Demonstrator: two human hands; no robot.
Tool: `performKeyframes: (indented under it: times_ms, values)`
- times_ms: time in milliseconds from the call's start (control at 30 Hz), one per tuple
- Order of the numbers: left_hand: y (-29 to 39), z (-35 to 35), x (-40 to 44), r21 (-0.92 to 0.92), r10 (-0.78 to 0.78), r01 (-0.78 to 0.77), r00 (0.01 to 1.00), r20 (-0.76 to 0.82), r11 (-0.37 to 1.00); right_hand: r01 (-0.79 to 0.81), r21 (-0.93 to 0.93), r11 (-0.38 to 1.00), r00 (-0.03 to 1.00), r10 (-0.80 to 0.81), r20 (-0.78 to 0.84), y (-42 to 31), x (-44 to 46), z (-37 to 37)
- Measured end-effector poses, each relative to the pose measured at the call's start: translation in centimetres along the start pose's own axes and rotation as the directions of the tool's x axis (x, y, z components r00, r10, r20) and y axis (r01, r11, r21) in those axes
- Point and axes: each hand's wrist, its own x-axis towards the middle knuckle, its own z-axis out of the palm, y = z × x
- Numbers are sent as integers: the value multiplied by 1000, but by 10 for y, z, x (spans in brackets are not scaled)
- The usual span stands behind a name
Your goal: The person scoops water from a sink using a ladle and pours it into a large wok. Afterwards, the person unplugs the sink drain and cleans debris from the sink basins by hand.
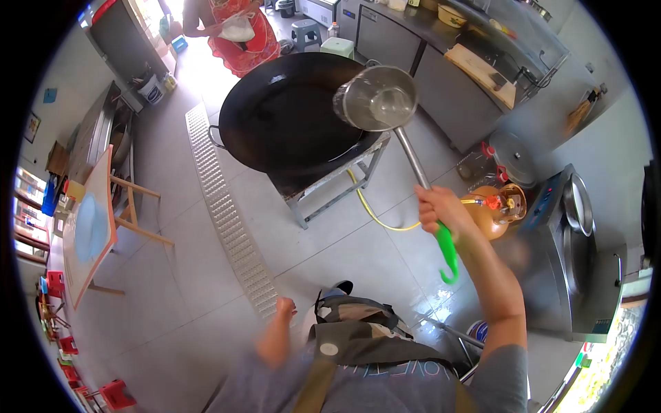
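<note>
1. The grey T-shirt (499, 382) has short sleeves; the right sleeve (506, 365) ends above the elbow.
2. Across its chest runs thin outlined lettering (420, 369) in blue and pinkish tones; "LOVE" can be made out, the rest is too unclear to read.
3. Over the shirt sits an apron (382, 354) with a dark olive upper edge and patches of tan, black and grey below.
4. Olive-brown shoulder straps (315, 392) rise from it, and a round, pale button (329, 349) marks one corner.
5. Beneath shows a dark shoe (343, 286).
6. Forearms and hands are bare.
</note>
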Motion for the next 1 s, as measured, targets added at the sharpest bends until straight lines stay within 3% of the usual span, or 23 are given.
performKeyframes:
  times_ms: [167, 300, 400, 500, 600, 700, 767, 833, 900, 933, 967, 1000]
  values:
    - [-32, -25, 16, -189, -53, 49, 999, -12, 981, 114, -274, 955, 987, -139, -75, 10, 72, 19]
    - [-45, -38, 10, -126, -21, 27, 999, 47, 992, 247, -546, 800, 935, -345, -82, 11, 105, 20]
    - [-45, -37, 9, -123, -19, 27, 998, 67, 992, 245, -889, 386, 785, -617, -51, 5, 116, 15]
    - [-37, -27, 9, -125, -64, 66, 998, 27, 990, 140, -987, 83, 565, -825, 11, 5, 119, -2]
    - [-16, -12, 11, -1, -23, 23, 999, 25, 1000, 154, -988, 20, 448, -892, 51, 1, 104, -17]
    - [11, 2, 10, 61, 60, -65, 996, 68, 996, 155, -987, 41, 310, -951, 9, 15, 85, -40]
    - [29, 10, 1, 118, 122, -130, 990, 69, 985, 174, -971, 164, 424, -903, -77, 36, 63, -59]
    - [38, 13, 3, 154, 150, -167, 982, 117, 974, 294, -870, 396, 525, -827, -200, 70, 28, -82]
    - [42, 13, 24, 126, 176, -215, 949, 263, 969, 312, -840, 444, 488, -833, -259, 111, -18, -111]
    - [39, 11, 49, 100, 174, -218, 928, 328, 971, 302, -760, 576, 518, -768, -376, 130, -51, -125]
    - [47, 13, 84, 454, 261, -476, 850, 457, 753, 315, -769, 556, 432, -806, -405, 153, -77, -143]
    - [56, 21, 103, 652, 276, -674, 738, 616, 347, 296, -767, 570, 340, -813, -473, 179, -104, -161]
